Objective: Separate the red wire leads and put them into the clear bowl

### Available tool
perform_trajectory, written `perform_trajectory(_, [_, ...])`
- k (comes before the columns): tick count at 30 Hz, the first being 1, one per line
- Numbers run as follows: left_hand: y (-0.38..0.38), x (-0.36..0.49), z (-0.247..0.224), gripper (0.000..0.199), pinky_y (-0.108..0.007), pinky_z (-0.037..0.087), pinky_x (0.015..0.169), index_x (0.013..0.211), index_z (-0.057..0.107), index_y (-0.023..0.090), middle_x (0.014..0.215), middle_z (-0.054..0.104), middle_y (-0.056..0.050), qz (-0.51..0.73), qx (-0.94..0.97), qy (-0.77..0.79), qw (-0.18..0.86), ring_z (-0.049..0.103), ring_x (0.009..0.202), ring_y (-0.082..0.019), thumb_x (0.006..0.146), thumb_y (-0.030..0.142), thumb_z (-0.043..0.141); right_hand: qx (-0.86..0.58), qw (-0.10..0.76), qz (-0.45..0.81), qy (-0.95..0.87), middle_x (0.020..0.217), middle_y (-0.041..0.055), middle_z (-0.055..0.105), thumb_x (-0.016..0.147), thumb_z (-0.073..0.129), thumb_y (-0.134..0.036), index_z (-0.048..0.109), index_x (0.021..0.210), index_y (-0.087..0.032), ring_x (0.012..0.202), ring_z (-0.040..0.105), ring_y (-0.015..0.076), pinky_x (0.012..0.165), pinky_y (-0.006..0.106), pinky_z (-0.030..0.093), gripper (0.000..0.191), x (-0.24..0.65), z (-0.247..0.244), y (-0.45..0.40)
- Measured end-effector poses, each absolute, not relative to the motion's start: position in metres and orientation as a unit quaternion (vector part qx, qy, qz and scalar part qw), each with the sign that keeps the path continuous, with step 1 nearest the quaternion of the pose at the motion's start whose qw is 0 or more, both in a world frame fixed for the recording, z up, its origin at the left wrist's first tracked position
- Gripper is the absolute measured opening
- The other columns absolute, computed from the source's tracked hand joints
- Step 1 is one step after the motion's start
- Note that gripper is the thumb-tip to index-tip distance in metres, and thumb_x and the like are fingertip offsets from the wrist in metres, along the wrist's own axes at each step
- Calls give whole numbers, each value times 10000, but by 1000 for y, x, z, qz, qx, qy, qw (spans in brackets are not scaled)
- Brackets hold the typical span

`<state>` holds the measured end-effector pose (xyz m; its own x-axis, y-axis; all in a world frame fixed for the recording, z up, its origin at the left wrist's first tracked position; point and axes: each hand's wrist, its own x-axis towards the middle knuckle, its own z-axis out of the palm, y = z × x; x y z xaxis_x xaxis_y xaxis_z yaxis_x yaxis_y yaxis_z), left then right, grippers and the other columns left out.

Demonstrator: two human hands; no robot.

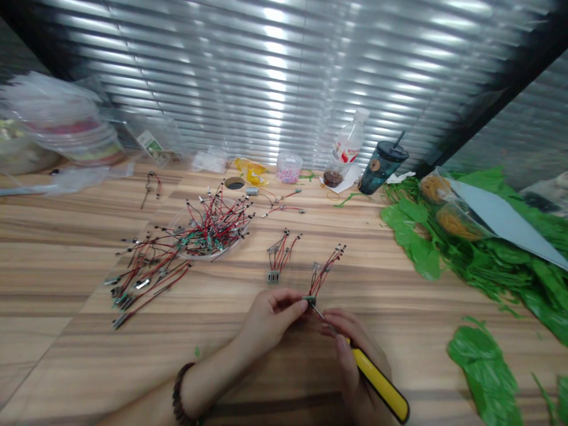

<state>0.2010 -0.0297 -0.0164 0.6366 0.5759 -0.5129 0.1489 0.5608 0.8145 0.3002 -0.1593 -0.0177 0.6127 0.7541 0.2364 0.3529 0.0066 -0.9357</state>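
Two hands low in view, close together: left grip (268, 319) shut between thumb and fingers on a small green circuit board (309, 300) trailing red and black wires (322, 281); right grip (350, 349) closed round a yellow-handled tool (381, 384), its thin metal shaft (320, 315) angled up to the board, with contact too small to confirm. Best handling for a part this small: pinch near the board, shaft steady, wrists low. Dark bead bracelet (180, 393) on the left wrist. Just beyond, a small bunch of wired parts (278, 254); farther left, a clear plastic dish (222, 255) heaped with more, and a loose spread (146, 281) on the wood-grain tabletop (62, 355). Off right, shredded green plastic sheeting (488, 260); behind, a plastic bottle (350, 142) and a dark tumbler (384, 167).
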Motion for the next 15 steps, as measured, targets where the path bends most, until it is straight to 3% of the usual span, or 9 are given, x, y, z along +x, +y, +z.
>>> perform_trajectory(7, [-34, 200, -20, 266, -87, 489, 667, 805, 667, 89, 789, 689, -24, 171, 484, 406, 756, 609, 693, -31, 650, 299, 716, -671, 534, 189, -478, 1102, 47, 692, 857, 526, -215, 713, 1010, -255, 1024, 653, 189, 882, 261, 525, 245, 307, -33, -153])
perform_trajectory(10, [-31, 200, -19, 257, -89, 487, 673, 810, 690, 97, 804, 701, -32, 160, 486, 388, 767, 616, 698, -34, 667, 309, 709, -668, 560, 232, -432, 1074, 35, 704, 874, 513, -251, 727, 947, -257, 995, 666, 186, 866, 250, 531, 226, 304, -27, -151])
perform_trajectory(15, [-28, 198, -13, 269, -103, 479, 695, 826, 706, 97, 820, 707, -41, 137, 467, 383, 785, 617, 712, -41, 671, 317, 717, -642, 629, 287, -330, 1090, 52, 696, 887, 493, -325, 729, 856, -235, 1040, 642, 226, 929, 330, 500, 254, 298, -22, -154])
